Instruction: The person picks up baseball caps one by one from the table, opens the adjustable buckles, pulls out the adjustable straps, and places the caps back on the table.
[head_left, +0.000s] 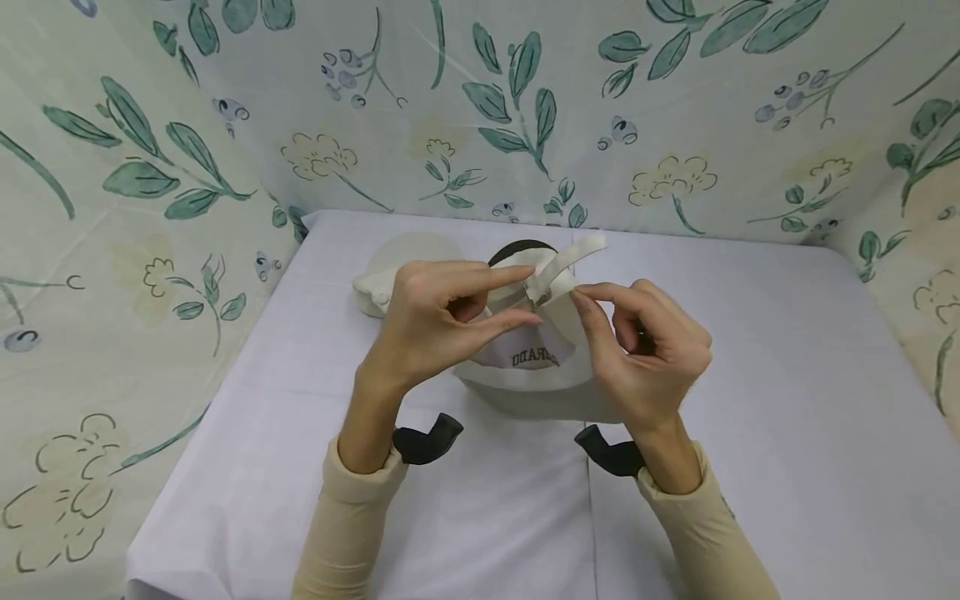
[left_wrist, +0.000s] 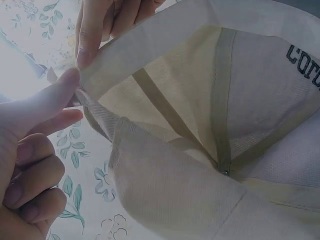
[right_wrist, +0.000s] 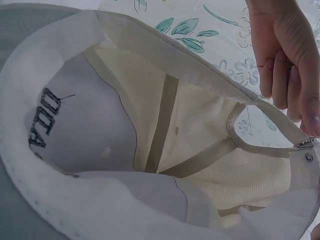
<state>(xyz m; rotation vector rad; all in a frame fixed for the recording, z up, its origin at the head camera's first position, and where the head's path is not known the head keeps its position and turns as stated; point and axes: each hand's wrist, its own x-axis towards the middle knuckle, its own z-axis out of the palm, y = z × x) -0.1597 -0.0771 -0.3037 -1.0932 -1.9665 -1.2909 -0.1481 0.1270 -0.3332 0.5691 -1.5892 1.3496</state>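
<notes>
An off-white baseball cap (head_left: 536,404) is held up with its inside toward me, dark lettering (head_left: 534,358) showing on the inner front panel. My left hand (head_left: 438,308) holds the adjusting strap at its metal buckle (head_left: 536,295), thumb and index finger at opposite edges. A loose strap end (head_left: 573,254) sticks out up and to the right. With thumb and index fingertip my right hand (head_left: 652,346) pinches the cap's back edge beside the strap. In the right wrist view the back opening and a metal snap (right_wrist: 308,157) show near the left fingertips.
Another pale, rounded item (head_left: 412,250) lies on the white-covered table (head_left: 765,375) behind my left hand. A dark curved edge (head_left: 522,246) shows behind the cap. Black curved pieces (head_left: 429,439) sit at both wrists. Floral cloth (head_left: 450,108) hangs around the table.
</notes>
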